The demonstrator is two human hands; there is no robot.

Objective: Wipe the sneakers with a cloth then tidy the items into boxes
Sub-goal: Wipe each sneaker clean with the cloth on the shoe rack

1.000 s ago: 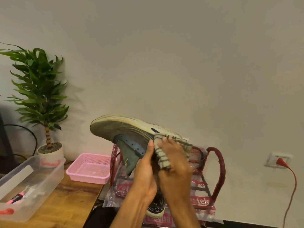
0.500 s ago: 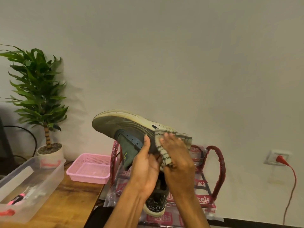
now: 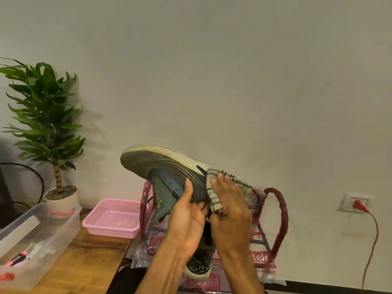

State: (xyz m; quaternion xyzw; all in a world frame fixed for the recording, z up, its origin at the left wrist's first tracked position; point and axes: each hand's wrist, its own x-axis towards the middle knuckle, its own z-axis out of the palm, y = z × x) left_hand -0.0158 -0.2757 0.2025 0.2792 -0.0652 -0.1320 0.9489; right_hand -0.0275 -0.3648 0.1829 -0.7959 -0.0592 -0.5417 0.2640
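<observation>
Sneaker: a grey sneaker [image 3: 161, 166] with a pale, dirty sole is held in the air at the middle of the view, turned sole-up, toe to the left and heel to the right.
Cloth: a beige cloth [image 3: 215, 201] with dark stitched edges lies over the heel end of the sneaker, touching it; its lower end hangs down between the two hands.
Right hand: the right hand [image 3: 232, 209] holds the cloth against the heel, fingers laid over the fabric and closed on it.
Left hand: the left hand [image 3: 187, 219] grips the sneaker from below at its middle, thumb up along the dark side, fingers curled under.
Second sneaker: a second sneaker [image 3: 199, 267] shows below the wrists, toe end towards the camera; most of it is hidden by the arms.
Bag: a clear plastic bag [image 3: 263, 258] with red print and red handles stands behind the hands; the second sneaker is at its front.
Table: a wooden table [image 3: 89, 264] takes up the near left.
Basket: a pink basket [image 3: 112, 219] sits at the table's far right corner, just left of the bag.
Box: a clear box [image 3: 42, 230] sits on the table at the near left, with a pink-and-black pen [image 3: 18, 257] inside.
Plant: a potted plant [image 3: 46, 128] stands at the far left by the wall [image 3: 233, 71].
Socket: a wall socket [image 3: 347, 203] at the far right holds a red plug [image 3: 359, 204], its cord hanging down.
</observation>
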